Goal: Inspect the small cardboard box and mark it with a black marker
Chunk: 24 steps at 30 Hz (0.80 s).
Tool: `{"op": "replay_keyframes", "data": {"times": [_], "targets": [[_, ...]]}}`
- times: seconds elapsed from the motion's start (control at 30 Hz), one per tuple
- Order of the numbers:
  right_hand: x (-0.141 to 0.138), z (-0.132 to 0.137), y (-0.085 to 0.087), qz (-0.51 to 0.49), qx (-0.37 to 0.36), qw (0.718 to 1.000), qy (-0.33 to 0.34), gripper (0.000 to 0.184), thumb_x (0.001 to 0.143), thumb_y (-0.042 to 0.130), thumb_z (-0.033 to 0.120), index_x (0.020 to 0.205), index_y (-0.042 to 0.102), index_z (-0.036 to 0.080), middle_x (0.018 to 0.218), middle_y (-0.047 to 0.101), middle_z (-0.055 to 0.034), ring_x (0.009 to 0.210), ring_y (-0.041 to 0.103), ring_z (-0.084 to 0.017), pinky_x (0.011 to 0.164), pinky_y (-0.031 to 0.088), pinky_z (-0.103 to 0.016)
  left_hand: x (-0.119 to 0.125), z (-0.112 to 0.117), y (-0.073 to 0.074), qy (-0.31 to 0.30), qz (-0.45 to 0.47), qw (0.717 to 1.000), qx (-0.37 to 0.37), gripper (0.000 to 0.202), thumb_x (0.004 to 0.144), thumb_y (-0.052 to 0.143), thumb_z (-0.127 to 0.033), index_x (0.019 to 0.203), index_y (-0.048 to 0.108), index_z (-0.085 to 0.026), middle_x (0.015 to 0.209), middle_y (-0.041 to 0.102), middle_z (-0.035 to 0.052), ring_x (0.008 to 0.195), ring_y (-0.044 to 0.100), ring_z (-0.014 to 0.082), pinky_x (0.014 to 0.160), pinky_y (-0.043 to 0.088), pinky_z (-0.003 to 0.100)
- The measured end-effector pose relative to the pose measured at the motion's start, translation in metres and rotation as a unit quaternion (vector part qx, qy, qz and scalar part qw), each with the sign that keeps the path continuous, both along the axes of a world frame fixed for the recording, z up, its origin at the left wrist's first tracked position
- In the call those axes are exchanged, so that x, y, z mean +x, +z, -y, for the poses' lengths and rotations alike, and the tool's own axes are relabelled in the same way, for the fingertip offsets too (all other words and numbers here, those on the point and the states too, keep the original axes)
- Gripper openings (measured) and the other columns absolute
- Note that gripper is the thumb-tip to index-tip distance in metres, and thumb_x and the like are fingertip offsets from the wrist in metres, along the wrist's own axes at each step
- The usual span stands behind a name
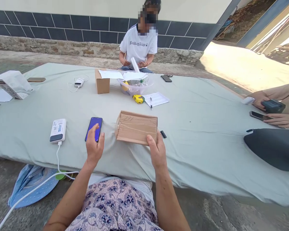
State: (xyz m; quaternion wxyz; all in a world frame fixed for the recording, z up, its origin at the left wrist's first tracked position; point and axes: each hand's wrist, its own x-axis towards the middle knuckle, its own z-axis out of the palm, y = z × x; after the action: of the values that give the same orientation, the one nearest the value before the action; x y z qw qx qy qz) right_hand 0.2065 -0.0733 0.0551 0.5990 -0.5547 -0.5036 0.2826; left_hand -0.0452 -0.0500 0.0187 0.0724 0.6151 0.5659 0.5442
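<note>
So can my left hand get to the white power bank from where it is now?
Probably yes. The left hand rests on the blue phone, and only bare sheet lies between it and the white power bank.

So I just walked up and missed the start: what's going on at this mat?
A person sits at a pale green mat. Their left hand touches a blue phone, while their right hand grips the near corner of a taped cardboard box. A white power bank lies to the left. Across the mat, another person handles a white roll.
</note>
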Motion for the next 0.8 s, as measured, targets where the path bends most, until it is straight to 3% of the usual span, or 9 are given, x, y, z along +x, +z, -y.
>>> {"op": "replay_keyframes", "data": {"times": [0.07,0.13,0.23,0.3,0.57,0.8], "targets": [[-0.004,-0.002,0.002,-0.005,-0.001,1.0,-0.02,0.056,0.09,0.059,0.056,0.133,0.061,0.021,0.126,0.069,-0.0107,0.12,0.062,-0.029,0.107,0.049,-0.048,-0.021,-0.008,-0.004,0.113,-0.064,0.985,-0.113,0.055,0.096,0.051,-0.047,0.139,0.053,-0.014,0.133,0.063,0.0213,0.128,0.058,0.0335,0.108,0.046,0.053],[-0.008,-0.004,0.005,-0.012,-0.007,0.999,-0.037,0.057,0.091,0.057,0.057,0.134,0.06,0.021,0.129,0.068,-0.0115,0.123,0.06,-0.029,0.107,0.048,-0.049,-0.035,-0.011,-0.007,0.185,-0.146,0.948,-0.213,0.061,0.094,0.051,-0.049,0.137,0.054,-0.006,0.136,0.06,0.027,0.135,0.051,0.0403,0.109,0.041,0.059],[-0.013,-0.006,0.011,-0.018,-0.013,0.999,-0.047,0.057,0.092,0.054,0.058,0.136,0.059,0.021,0.135,0.066,-0.0121,0.127,0.058,-0.029,0.11,0.045,-0.049,-0.038,-0.011,-0.013,0.218,-0.233,0.899,-0.301,0.062,0.094,0.049,-0.052,0.128,0.059,-0.001,0.136,0.058,0.0316,0.141,0.042,0.0454,0.11,0.036,0.064],[-0.014,-0.005,0.014,-0.015,-0.015,0.999,-0.045,0.058,0.092,0.053,0.058,0.136,0.058,0.02,0.137,0.065,-0.0122,0.128,0.058,-0.029,0.111,0.044,-0.049,-0.034,-0.01,-0.015,0.216,-0.259,0.884,-0.323,0.062,0.093,0.05,-0.056,0.123,0.061,-0.003,0.137,0.056,0.032,0.143,0.039,0.0463,0.11,0.034,0.065],[-0.014,0.006,0.005,-0.022,-0.02,0.999,-0.037,0.058,0.093,0.054,0.057,0.138,0.057,0.02,0.133,0.067,-0.0112,0.126,0.059,-0.029,0.111,0.045,-0.047,-0.022,-0.011,-0.021,0.203,-0.26,0.886,-0.325,0.073,0.078,0.071,-0.052,0.129,0.052,-0.003,0.14,0.055,0.0293,0.143,0.039,0.0436,0.114,0.029,0.063],[-0.013,0.01,0.002,-0.015,-0.007,0.999,-0.03,0.056,0.094,0.053,0.057,0.139,0.058,0.023,0.137,0.065,-0.0099,0.127,0.058,-0.029,0.111,0.045,-0.049,-0.02,-0.018,-0.011,0.174,-0.152,0.909,-0.348,0.074,0.074,0.079,-0.037,0.133,0.045,-0.008,0.13,0.06,0.0269,0.126,0.056,0.0402,0.101,0.045,0.05]]}}
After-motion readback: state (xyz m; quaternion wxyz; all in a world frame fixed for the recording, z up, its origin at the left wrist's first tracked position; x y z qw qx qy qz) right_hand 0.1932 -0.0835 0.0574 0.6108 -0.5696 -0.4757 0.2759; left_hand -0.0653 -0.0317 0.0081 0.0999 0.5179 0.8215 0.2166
